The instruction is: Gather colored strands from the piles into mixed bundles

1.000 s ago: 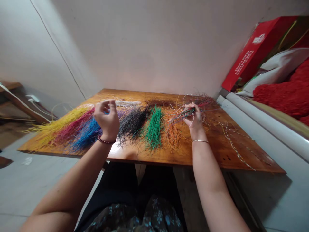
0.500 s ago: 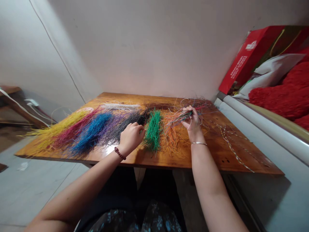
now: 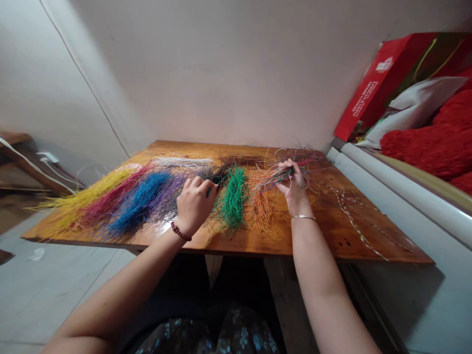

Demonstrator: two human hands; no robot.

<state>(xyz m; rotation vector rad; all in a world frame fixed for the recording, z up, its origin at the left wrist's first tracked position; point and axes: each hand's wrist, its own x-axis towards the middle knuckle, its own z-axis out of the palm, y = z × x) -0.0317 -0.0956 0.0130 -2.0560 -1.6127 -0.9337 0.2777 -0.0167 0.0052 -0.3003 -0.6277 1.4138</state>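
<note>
My right hand (image 3: 294,184) is closed around a loose bunch of thin mixed-colour strands (image 3: 271,178), held over the orange strands (image 3: 261,209). My left hand (image 3: 196,199) is curled, thumb and fingers pinched together, above the black strands (image 3: 219,176). Whatever its fingertips hold is too small to make out. Just right of that hand lies a pile of green strands (image 3: 234,201). Purple strands (image 3: 169,189), blue strands (image 3: 142,199), dark red strands (image 3: 114,196) and yellow strands (image 3: 92,194) fan out to the left.
White strands (image 3: 182,162) and brown strands (image 3: 243,160) lie along the back of the wooden table (image 3: 309,236). Speckled cords (image 3: 354,221) rest at the right. Beyond the table edge are a red box (image 3: 372,83), a white plastic bag (image 3: 416,103) and red fluffy material (image 3: 427,132).
My left hand has moved slightly left and away from me, from beside the green strands towards the black ones. The right hand still holds its bunch in nearly the same place.
</note>
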